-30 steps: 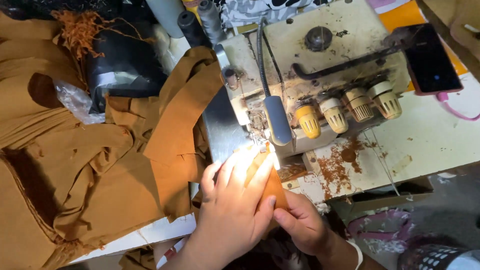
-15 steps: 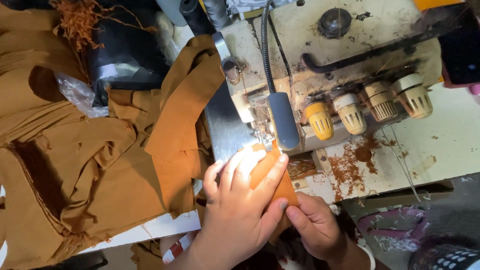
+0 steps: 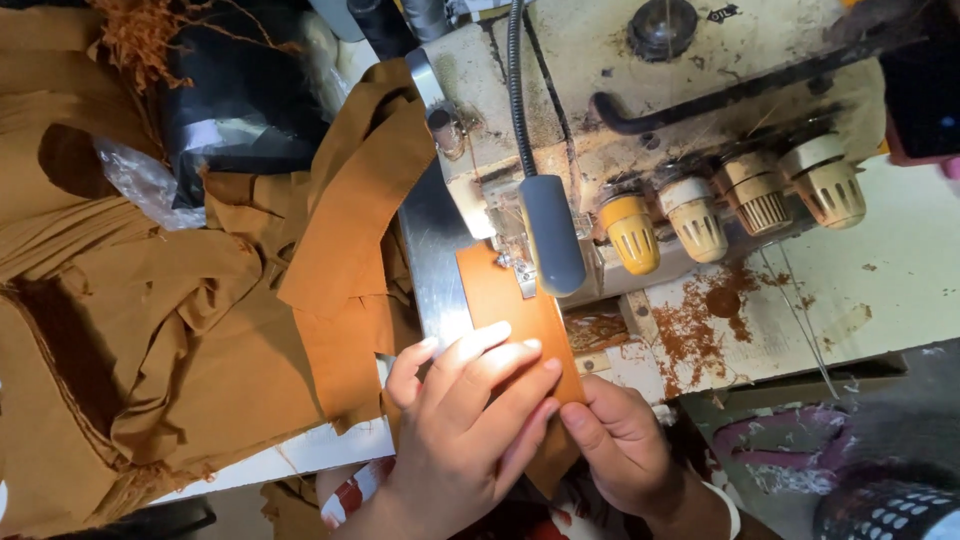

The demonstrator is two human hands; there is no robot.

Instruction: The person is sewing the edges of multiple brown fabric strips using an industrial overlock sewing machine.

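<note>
Left hand (image 3: pixel 465 415) lies flat, fingers spread and pressed down on a strip (image 3: pixel 510 320) of brown cloth; right hand (image 3: pixel 620 445) pinches the strip's near right edge between thumb and fingers; the two hands touch at the fingertips. The strip lies on the steel plate (image 3: pixel 432 255) of a worn cream sewing machine (image 3: pixel 620 120), its far end under the presser foot (image 3: pixel 517 258), just beside a grey lamp head (image 3: pixel 552 235) on a black hose. Four tension knobs (image 3: pixel 632 232) stand in a row along the machine front, one yellow, three cream; rusty-brown lint (image 3: pixel 700 320) marks the white table (image 3: pixel 880 290) below them. A heap of matching brown cloth (image 3: pixel 150 330) lies left of the plate, one fold draped against the machine; frayed thread waste (image 3: pixel 140 35) and clear plastic (image 3: pixel 145 185) lie beyond it.
</note>
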